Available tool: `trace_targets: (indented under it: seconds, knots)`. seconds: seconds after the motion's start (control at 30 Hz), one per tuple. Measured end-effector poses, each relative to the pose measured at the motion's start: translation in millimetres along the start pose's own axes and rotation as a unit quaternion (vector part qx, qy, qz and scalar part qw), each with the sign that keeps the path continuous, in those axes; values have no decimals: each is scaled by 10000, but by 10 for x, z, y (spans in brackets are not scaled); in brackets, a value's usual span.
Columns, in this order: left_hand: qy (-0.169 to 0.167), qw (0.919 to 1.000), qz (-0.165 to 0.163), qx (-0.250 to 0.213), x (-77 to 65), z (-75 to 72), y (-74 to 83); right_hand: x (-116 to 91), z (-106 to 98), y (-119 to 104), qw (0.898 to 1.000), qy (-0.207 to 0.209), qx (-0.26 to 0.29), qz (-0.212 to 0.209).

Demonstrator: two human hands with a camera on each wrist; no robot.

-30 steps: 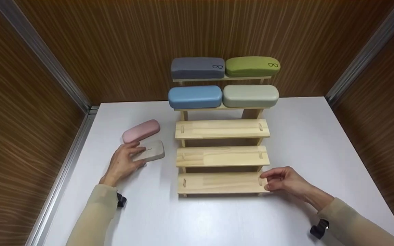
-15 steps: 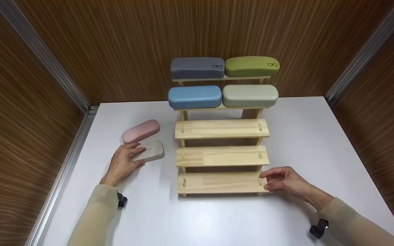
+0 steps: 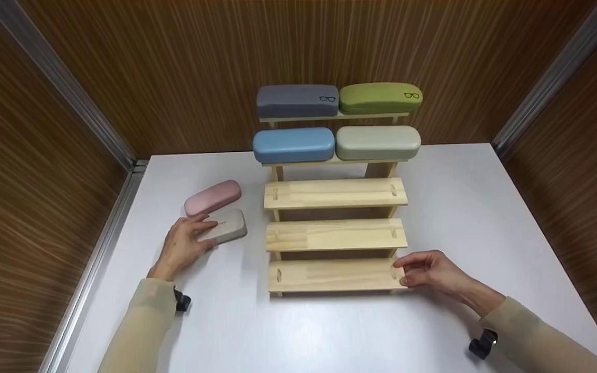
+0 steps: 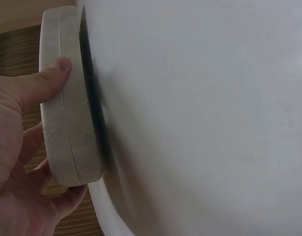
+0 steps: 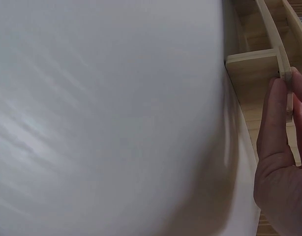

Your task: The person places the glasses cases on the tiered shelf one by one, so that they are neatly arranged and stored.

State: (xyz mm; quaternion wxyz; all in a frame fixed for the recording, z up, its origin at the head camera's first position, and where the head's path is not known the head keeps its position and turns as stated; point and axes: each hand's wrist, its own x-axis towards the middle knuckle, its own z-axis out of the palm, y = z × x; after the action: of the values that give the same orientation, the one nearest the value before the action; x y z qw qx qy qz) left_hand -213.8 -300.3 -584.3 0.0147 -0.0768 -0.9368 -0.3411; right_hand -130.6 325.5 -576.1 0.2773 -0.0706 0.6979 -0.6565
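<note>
The left hand (image 3: 182, 242) grips a pale grey, rounded rectangular case (image 3: 231, 226) between thumb and fingers, left of a five-tiered, pale wooden rack (image 3: 335, 192). A pink, elongated case (image 3: 213, 198) lies just beyond on the white tabletop (image 3: 303, 331). The right hand (image 3: 433, 272) pinches the right end of the rack's lowest shelf (image 3: 335, 275). Slate-grey (image 3: 297, 101), lime-green (image 3: 380, 98), blue (image 3: 294, 145) and pale-green oblong cases (image 3: 378, 142) occupy the upper two tiers.

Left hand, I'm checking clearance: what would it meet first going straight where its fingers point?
Beyond the pale grey rounded case the left hand grips, probably the tiered wooden rack, though depth is unclear.
</note>
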Motion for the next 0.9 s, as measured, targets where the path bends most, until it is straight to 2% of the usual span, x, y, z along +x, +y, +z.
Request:
trace_targets:
  seconds: [0.33,0.9]
  knots:
    - [-11,10000,-36,37,-18,-181,46,10,1,18,10000,50,36,11]
    - [316,9975,553,307,-61,-478,273,15,48,12,9998,168,-63,86]
